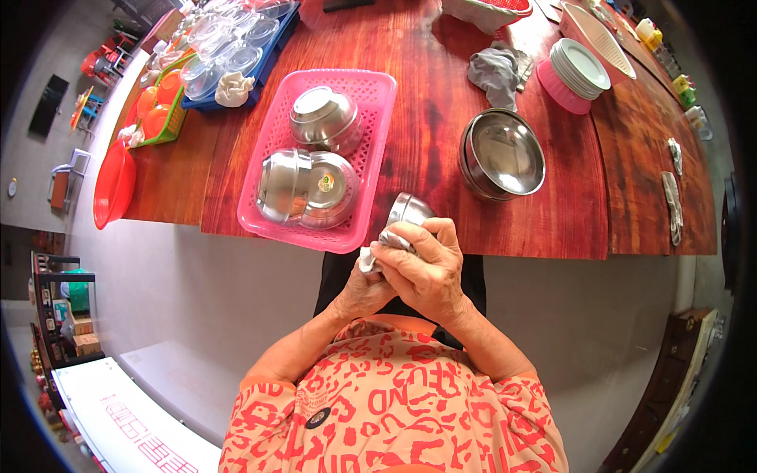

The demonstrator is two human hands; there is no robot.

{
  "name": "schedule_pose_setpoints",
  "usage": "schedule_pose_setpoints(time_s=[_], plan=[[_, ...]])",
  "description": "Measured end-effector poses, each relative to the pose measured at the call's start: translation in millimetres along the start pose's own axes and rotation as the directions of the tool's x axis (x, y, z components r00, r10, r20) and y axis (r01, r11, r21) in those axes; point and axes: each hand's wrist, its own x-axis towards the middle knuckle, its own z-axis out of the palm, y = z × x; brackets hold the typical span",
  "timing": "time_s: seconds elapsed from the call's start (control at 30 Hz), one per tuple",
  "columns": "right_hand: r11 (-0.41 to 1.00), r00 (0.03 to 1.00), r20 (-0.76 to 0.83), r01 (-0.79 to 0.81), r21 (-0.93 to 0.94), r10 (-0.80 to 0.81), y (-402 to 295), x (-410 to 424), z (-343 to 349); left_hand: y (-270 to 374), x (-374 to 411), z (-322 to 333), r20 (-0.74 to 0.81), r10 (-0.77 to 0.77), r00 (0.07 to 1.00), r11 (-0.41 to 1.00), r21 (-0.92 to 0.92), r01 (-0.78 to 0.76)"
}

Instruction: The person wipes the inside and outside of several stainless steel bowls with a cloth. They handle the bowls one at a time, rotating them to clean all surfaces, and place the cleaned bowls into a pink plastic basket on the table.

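Close to the table's front edge, a small stainless-steel bowl (411, 209) is held tilted between my hands. My right hand (427, 269) curls around its near side, fingers bent over a bunched whitish cloth (368, 261). Lower and to the left, my left hand (364, 294) closes on the cloth; its fingers are mostly hidden behind the right hand. Left of the hands lies a pink plastic basket (371, 148) with several metal bowls (327, 118), some tipped on their sides, one bearing a sticker. To the right, two or more larger steel bowls (505, 152) stand nested.
A grey cloth (494, 74) lies behind the nested bowls. White plates (582, 68) are stacked on a pink container (562, 94). At the back left are a blue tray (278, 50) of clear plastic bowls, a green basket (171, 127) with orange bowls and a red basin (115, 186).
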Motion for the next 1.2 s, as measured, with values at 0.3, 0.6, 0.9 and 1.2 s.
schedule_pose_setpoints(time_s=[0.3,0.6,0.9,1.2], plan=[[0.871,0.92,0.16,-0.39,0.297,0.358,42.8,24.5,4.0,-1.5,-6.6,-10.2,0.148,-0.301,0.942,0.943,-0.104,0.317],[0.394,0.668,0.359,-0.703,0.592,0.652,69.2,7.4,18.9,-11.2,-9.6,-19.0,0.18,-0.236,0.955,0.968,-0.047,0.248],[0.999,0.999,-0.005,0.043,-0.028,-0.044,-2.8,-2.6,2.5,-4.0,-13.0,-12.4,0.068,-0.186,0.98,0.982,-0.015,0.187],[0.883,0.955,0.052,-0.289,0.37,0.291,25.3,21.4,-15.9,22.9,-21.1,-10.0,0.167,-0.273,0.947,0.955,-0.075,0.288]])
